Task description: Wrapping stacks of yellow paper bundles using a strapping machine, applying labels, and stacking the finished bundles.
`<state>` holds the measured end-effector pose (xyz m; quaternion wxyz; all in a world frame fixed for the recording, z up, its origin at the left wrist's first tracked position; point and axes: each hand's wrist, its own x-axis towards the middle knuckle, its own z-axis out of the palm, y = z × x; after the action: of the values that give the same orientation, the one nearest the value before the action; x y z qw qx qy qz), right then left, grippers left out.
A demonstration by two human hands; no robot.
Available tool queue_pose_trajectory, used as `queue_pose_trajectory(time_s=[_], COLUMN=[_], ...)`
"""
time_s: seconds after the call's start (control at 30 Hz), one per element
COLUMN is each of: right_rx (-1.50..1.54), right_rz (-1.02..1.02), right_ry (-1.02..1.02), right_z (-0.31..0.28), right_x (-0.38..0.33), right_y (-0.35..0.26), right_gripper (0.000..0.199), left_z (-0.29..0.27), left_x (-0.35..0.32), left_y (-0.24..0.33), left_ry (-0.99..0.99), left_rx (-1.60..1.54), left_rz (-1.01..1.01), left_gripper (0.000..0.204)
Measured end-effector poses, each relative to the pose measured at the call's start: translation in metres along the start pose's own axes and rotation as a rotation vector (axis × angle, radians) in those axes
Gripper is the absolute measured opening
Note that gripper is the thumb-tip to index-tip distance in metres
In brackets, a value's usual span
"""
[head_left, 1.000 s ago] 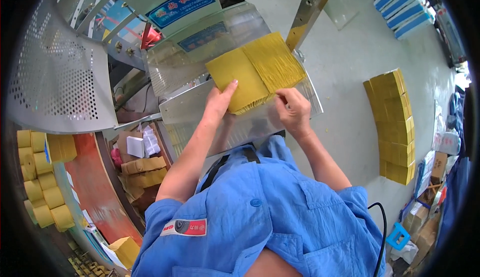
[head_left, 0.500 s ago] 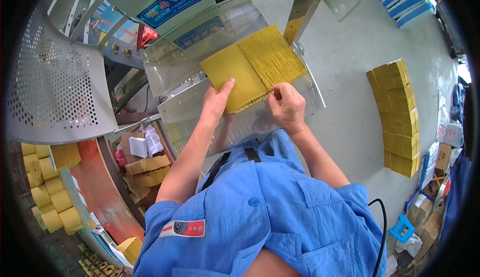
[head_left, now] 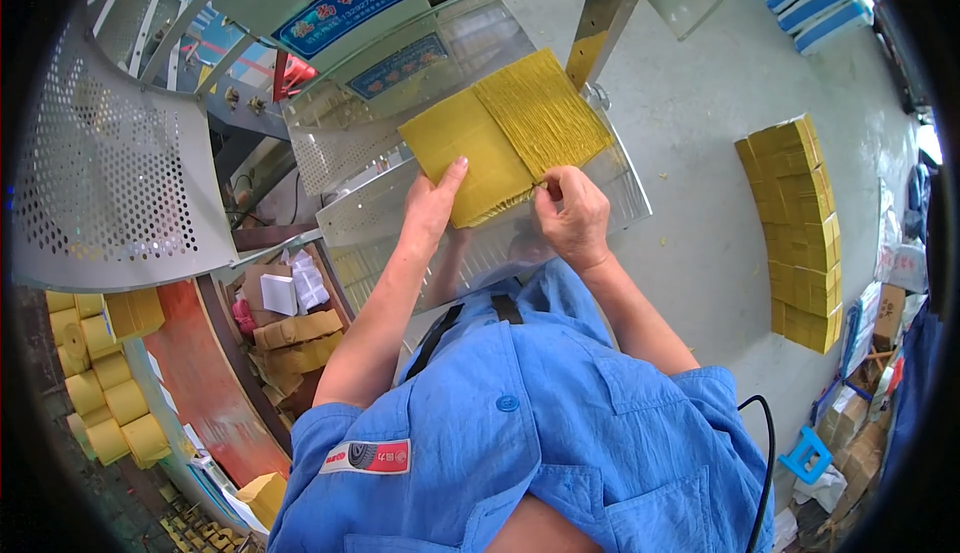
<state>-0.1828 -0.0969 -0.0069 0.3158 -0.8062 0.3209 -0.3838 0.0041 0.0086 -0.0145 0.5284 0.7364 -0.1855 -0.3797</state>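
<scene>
A thick stack of yellow paper [head_left: 460, 143] rests tilted on a shiny metal tray [head_left: 625, 188] in front of me. Its left part is smooth, while the right part shows a ridged, wrinkled face. My left hand [head_left: 435, 198] grips the near left edge, thumb on top and the other fingers hidden underneath. At the near edge, by the line where smooth and ridged parts meet, my right hand [head_left: 573, 215] is closed in a pinch. Its fingertips meet at the paper's edge; exactly what lies between them is too small to make out.
Beyond the tray stands a machine with a blue label plate [head_left: 345, 8] and a perforated metal guard [head_left: 120, 173] at left. A metal post [head_left: 605, 18] rises behind the stack. Yellow paper bundles [head_left: 795, 233] line the floor at right; yellow rolls [head_left: 105, 383] are piled lower left.
Almost nothing differs. Both hands keep their places on the yellow paper stack, with only a very slight shift of the right fingers and of the view.
</scene>
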Motion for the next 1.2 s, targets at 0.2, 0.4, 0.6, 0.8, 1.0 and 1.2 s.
queue_pose_trajectory(time_s=[0.2, 0.4, 0.6, 0.8, 1.0, 1.2], right_rx=[-0.025, -0.135, -0.149, -0.147, -0.179, -0.194], right_rz=[0.063, -0.029, -0.185, -0.164, -0.151, -0.132], right_ry=[0.007, 0.085, 0.05, 0.079, 0.057, 0.048], right_z=[0.003, 0.003, 0.004, 0.005, 0.003, 0.001], right_x=[-0.003, -0.001, 0.001, 0.004, 0.007, 0.009], right_y=[-0.002, -0.006, -0.004, -0.005, -0.01, -0.011], right_gripper=[0.017, 0.021, 0.018, 0.014, 0.013, 0.015], left_z=[0.003, -0.001, 0.001, 0.002, -0.001, -0.001], left_x=[-0.003, 0.0, 0.0, 0.0, 0.005, 0.008], left_y=[0.004, -0.003, -0.001, -0.006, -0.016, -0.02], left_ry=[0.007, -0.035, 0.0, 0.019, 0.037, 0.064], left_rx=[0.01, -0.01, -0.037, -0.012, 0.023, 0.043], left_rz=[-0.04, 0.017, 0.029, 0.037, 0.078, 0.073], left_gripper=[0.06, 0.062, 0.058, 0.057, 0.059, 0.058])
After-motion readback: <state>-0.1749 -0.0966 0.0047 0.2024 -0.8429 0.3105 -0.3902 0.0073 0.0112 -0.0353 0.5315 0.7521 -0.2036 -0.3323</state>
